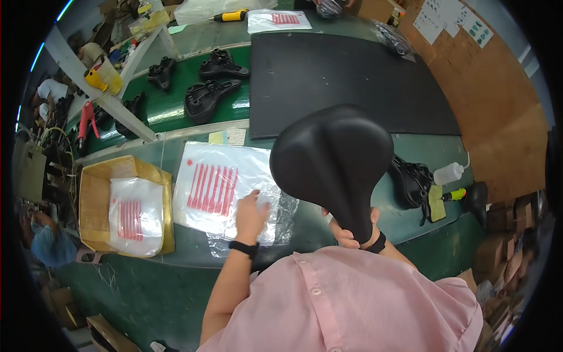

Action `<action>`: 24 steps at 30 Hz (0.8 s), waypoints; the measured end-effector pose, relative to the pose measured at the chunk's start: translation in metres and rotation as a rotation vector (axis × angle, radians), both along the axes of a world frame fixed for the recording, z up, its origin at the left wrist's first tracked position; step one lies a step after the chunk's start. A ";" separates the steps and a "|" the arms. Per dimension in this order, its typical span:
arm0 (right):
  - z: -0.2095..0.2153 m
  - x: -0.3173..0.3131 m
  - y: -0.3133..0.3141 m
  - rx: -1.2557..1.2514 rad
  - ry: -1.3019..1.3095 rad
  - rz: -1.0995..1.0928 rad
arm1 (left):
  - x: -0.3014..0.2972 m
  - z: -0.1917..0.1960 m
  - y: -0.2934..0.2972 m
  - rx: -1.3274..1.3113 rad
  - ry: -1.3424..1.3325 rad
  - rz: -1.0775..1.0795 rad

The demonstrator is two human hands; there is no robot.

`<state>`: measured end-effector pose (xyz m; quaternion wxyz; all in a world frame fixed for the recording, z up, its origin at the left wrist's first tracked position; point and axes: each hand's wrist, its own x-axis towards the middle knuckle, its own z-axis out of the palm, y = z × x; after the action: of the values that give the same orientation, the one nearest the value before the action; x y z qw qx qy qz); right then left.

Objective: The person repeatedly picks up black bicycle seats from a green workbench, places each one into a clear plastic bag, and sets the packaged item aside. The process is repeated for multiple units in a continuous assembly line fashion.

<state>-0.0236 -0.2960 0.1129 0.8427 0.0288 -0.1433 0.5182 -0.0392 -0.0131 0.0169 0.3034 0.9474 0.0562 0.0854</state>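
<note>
A black bicycle saddle [331,155] is held up before me, its wide end away from me. My right hand [346,232] is closed around its narrow nose, partly hidden beneath it. My left hand [251,218] reaches over a stack of clear plastic bags with red printed stripes [252,161]; its fingers look apart, slightly blurred, and hold nothing I can see. Whether the fingertips touch the top bag I cannot tell. A crumpled clear film edge [286,214] pokes out beside the stack.
A yellow bin [94,211] with more bags stands left. Several saddles [205,100] lie on the green conveyor. A black mat [346,70] covers the bench beyond. At right are another saddle [410,182], a white squeeze bottle [449,173] and a wooden partition [487,111].
</note>
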 end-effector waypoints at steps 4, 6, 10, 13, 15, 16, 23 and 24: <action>-0.001 0.004 0.003 -0.008 -0.003 -0.024 | 0.002 -0.002 -0.051 0.306 0.183 -0.059; 0.010 0.004 0.003 -0.146 -0.031 -0.091 | 0.008 -0.025 -0.040 0.270 0.168 -0.061; 0.023 0.008 -0.008 -0.627 -0.196 -0.309 | 0.009 -0.050 0.008 -0.122 0.129 -0.052; 0.002 0.015 -0.022 -1.183 -0.469 -0.596 | 0.011 -0.041 0.030 -0.384 0.171 0.117; -0.005 0.017 -0.013 -1.463 -0.548 -0.726 | 0.009 -0.038 0.039 -0.450 0.224 0.155; -0.020 0.018 -0.013 -1.530 -0.552 -0.715 | 0.005 -0.042 0.044 -0.413 0.182 0.148; -0.087 0.017 0.001 -1.618 -0.287 -0.653 | 0.004 -0.019 0.059 -0.513 0.349 0.094; -0.103 0.026 -0.009 -1.478 -0.164 -0.464 | 0.006 -0.014 0.058 -0.630 0.348 0.126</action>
<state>0.0024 -0.3053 0.0098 0.7169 -0.6093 0.1750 0.2902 -0.0332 0.0452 0.0028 0.5604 0.8025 0.1888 -0.0799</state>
